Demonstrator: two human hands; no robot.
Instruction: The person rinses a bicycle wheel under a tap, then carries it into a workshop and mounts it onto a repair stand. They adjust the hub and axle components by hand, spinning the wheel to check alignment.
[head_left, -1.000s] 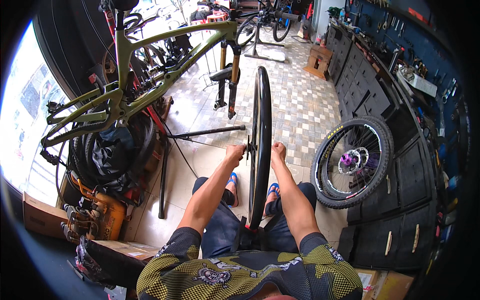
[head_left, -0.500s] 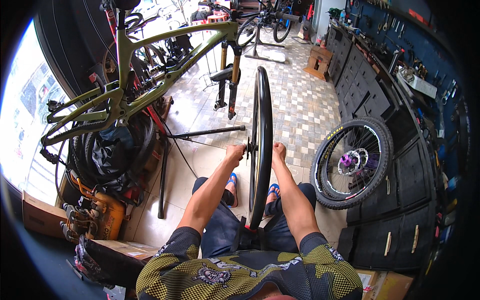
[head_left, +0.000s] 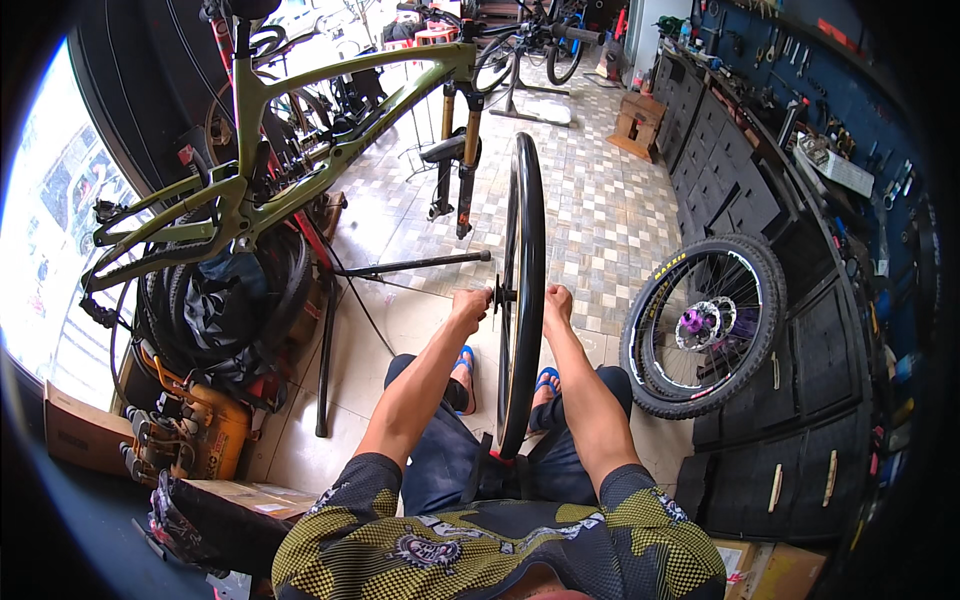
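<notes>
A bicycle wheel (head_left: 533, 220) with a smooth black tyre stands upright, edge-on to me, between my forearms and above my knees. My left hand (head_left: 471, 308) is closed at the left end of its axle, beside a thin dark disc on the hub (head_left: 507, 296). On the other side, my right hand (head_left: 557, 308) is closed in a fist at the axle's right end. The wheel hides part of the right fingers, and the axle tips cannot be seen inside my grip.
Ahead on the left, a green bike frame (head_left: 350, 140) hangs on a stand whose leg (head_left: 420, 264) reaches toward the wheel. Two knobby-tyred wheels (head_left: 775, 300) lean on black cabinets (head_left: 760, 455) at the right. A yellow compressor (head_left: 215, 430) sits at the lower left.
</notes>
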